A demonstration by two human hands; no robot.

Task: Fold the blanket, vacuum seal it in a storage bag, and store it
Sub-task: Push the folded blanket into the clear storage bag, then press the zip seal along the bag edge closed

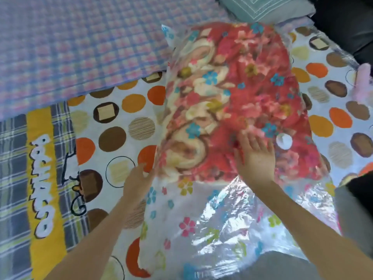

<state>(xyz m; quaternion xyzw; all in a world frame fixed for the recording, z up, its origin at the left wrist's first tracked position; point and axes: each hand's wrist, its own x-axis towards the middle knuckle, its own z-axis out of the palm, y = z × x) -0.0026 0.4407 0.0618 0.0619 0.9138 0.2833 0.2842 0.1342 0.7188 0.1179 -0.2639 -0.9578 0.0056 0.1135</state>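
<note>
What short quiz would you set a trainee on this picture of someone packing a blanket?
1. True or false: the red floral fleece blanket is inside the clear flower-printed plastic storage bag.
2. The right hand lies flat on the bag beside what? A) a round white valve B) a vacuum hose C) a pair of scissors
3. Which hand touches the bag's side edge, over the spotted bed sheet?
Key: 1 true; 2 A; 3 the left hand.
</note>
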